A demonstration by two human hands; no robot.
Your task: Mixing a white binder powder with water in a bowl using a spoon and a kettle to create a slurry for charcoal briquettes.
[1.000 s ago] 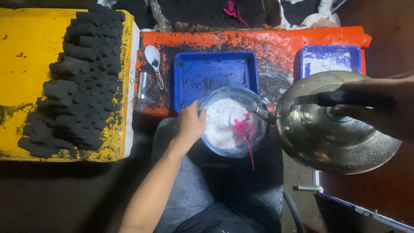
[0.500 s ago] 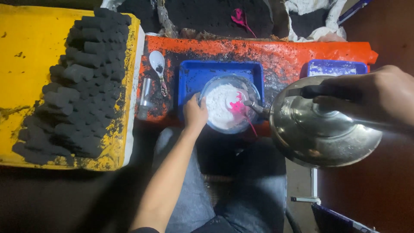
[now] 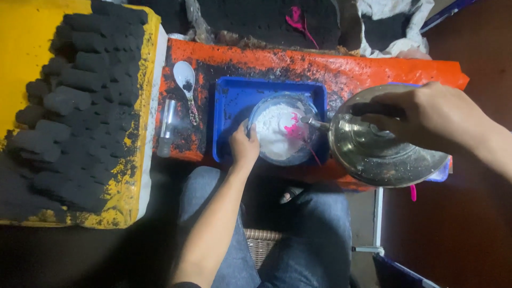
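Note:
My left hand (image 3: 244,146) grips the near left rim of a clear bowl (image 3: 265,108) of white powder. The bowl rests on the blue tray (image 3: 229,106), and a pink utensil (image 3: 293,126) lies in the powder. My right hand (image 3: 424,118) holds the black handle of a metal kettle (image 3: 381,146). The kettle is tilted so that its spout (image 3: 313,122) reaches over the right side of the bowl.
An orange, soot-stained sheet (image 3: 373,69) covers the table under the tray. A white spoon (image 3: 186,85) and a small clear bottle (image 3: 167,127) lie left of the tray. Rows of black briquettes (image 3: 80,117) fill a yellow board (image 3: 21,58) at left. My knees are below.
The bowl has moved from the table's front edge onto the blue tray with my left hand on it. The kettle has followed, its spout now over the bowl.

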